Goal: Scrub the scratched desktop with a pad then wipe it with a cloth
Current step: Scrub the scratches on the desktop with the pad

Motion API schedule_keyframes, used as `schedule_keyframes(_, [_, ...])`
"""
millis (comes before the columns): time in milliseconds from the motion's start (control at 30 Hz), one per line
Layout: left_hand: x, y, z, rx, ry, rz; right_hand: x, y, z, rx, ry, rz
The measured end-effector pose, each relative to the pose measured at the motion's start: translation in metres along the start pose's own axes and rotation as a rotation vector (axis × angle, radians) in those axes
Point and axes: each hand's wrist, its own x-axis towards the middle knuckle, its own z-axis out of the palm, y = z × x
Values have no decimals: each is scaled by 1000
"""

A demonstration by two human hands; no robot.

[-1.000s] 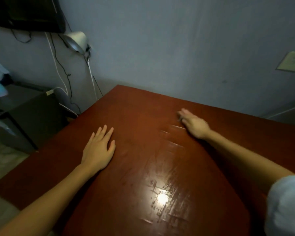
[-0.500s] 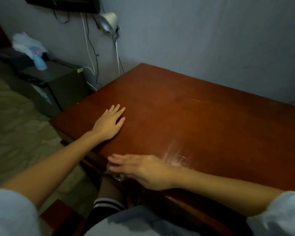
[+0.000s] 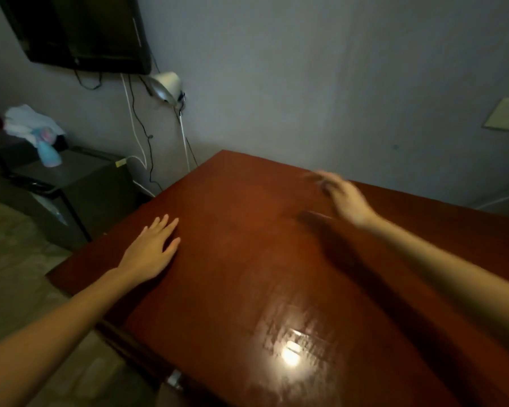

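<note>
The reddish-brown desktop [image 3: 247,230] fills the middle of the head view, and its scratches show in the glare near the front [image 3: 291,342]. My left hand [image 3: 152,251] lies flat on the desk near its left edge, fingers spread, holding nothing. My right hand [image 3: 344,198] is stretched to the far side of the desk near the wall and is blurred by motion. A small dark pad [image 3: 321,183] shows dimly under its fingertips, pressed to the wood.
A dark cabinet [image 3: 71,183] stands left of the desk, with a white cloth [image 3: 27,120] and a pale blue bottle [image 3: 49,154] on it. A screen [image 3: 80,30], a lamp [image 3: 165,85] and cables hang on the wall. The floor lies to the left.
My right hand has swept from the desk's near edge back to the far side by the wall. The left hand has stayed flat in place. The view has tilted up.
</note>
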Motion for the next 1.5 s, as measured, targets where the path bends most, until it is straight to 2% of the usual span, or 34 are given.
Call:
schedule_keyframes(33, [6,-4,-2,-5,3,-3,9,22,-21,1,140,222])
schedule_keyframes(100, [20,-11,-3,-20,19,0,11,70,-59,-155,332,594])
schedule_keyframes(167, [33,-17,-2,-43,28,0,0,117,-86,-237,333,856])
schedule_keyframes(233, [42,-21,4,-42,35,-9,-15,145,-80,-376,197,1012])
schedule_keyframes(267, [45,-23,9,-30,48,-19,-20,155,-74,-435,139,1039])
schedule_keyframes(367, [47,-26,21,-5,89,-71,-10,161,-58,-574,108,1052])
schedule_keyframes(467, [46,-25,24,10,100,-79,22,144,-34,-499,33,952])
schedule_keyframes(667, [36,-21,19,-26,91,-83,81,51,70,-392,-229,430])
schedule_keyframes(767, [20,-22,15,-50,51,-74,81,-8,114,-320,-358,257])
schedule_keyframes(967, [-32,-48,11,-91,16,-4,18,-124,162,-216,-515,-58])
schedule_keyframes(1133, [-59,-58,10,-113,50,-29,-55,-217,193,-58,-575,-423])
schedule_keyframes(1300, [-66,-55,8,-115,51,-48,-101,-253,212,-37,-747,-803])
schedule_keyframes(1333, [-65,-56,8,-119,48,-44,-102,-254,210,-42,-771,-849])
schedule_keyframes(1400, [-63,-60,8,-123,44,-33,-91,-252,198,34,-787,-810])
schedule_keyframes(1500, [-53,-68,7,-121,44,-33,-44,-227,167,152,-570,-614])
